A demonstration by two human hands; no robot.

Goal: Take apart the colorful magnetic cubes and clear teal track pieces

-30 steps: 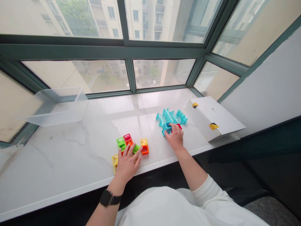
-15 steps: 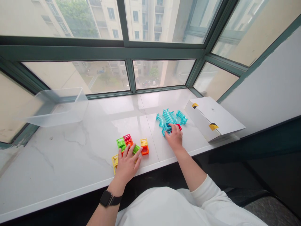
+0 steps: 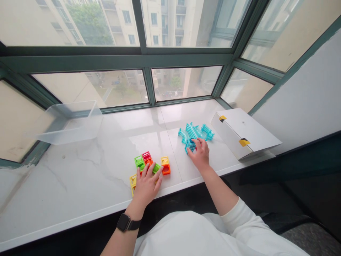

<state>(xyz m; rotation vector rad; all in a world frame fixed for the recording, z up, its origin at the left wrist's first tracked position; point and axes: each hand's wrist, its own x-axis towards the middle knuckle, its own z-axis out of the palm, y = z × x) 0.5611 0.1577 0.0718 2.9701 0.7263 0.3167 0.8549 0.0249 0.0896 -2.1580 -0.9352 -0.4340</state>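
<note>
My left hand (image 3: 147, 186) lies with its fingers spread over a group of hollow plastic blocks. Around it show a green block (image 3: 139, 161), a crimson block (image 3: 146, 155) and a yellow block (image 3: 133, 180), while a tilted green piece (image 3: 156, 168) lies by the fingertips. Just right of those stand a pale yellow block (image 3: 164, 160) and an orange block (image 3: 166, 169). My right hand (image 3: 200, 154) curls, thumb and fingers bent, at the near side of the clear teal track pieces (image 3: 192, 130). A bit of red shows between its fingers; the hand hides most of it.
At the back left of the white marble-look sill (image 3: 90, 177) stands a clear plastic bin (image 3: 69, 136). On the right lies a white box (image 3: 252, 128) with yellow and black tape tabs. Window frames (image 3: 151, 85) border the back, and the sill's front edge runs close to me.
My right hand has turned slightly over the teal pieces, and the red piece beside it is now mostly hidden behind it. My left hand stays on the blocks. The view has shifted slightly.
</note>
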